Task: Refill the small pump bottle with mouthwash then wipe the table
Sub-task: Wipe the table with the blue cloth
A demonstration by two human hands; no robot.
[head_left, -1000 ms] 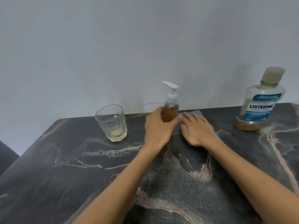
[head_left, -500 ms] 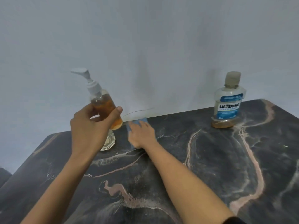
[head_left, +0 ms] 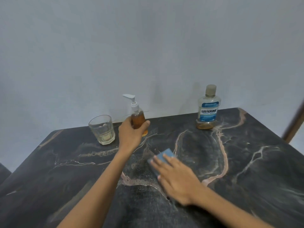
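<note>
The small pump bottle (head_left: 137, 116), clear with amber liquid and a white pump head, stands at the back of the dark marble table (head_left: 246, 170). My left hand (head_left: 131, 134) grips its body, thumb on the right side. Nearer to me, my right hand (head_left: 177, 180) presses flat with straight fingers on a blue cloth (head_left: 162, 157) lying on the table's middle. The Listerine mouthwash bottle (head_left: 208, 109), capped and holding only a little amber liquid at the bottom, stands at the back right, away from both hands.
A clear drinking glass (head_left: 102, 130) with a little pale liquid stands left of the pump bottle, close to my left hand. A grey wall runs behind the table. A brown wooden post (head_left: 294, 125) shows at the right edge.
My left hand has brought the pump bottle down from the air to the table beside the glass. My right hand has slid the blue cloth from the back toward me.
</note>
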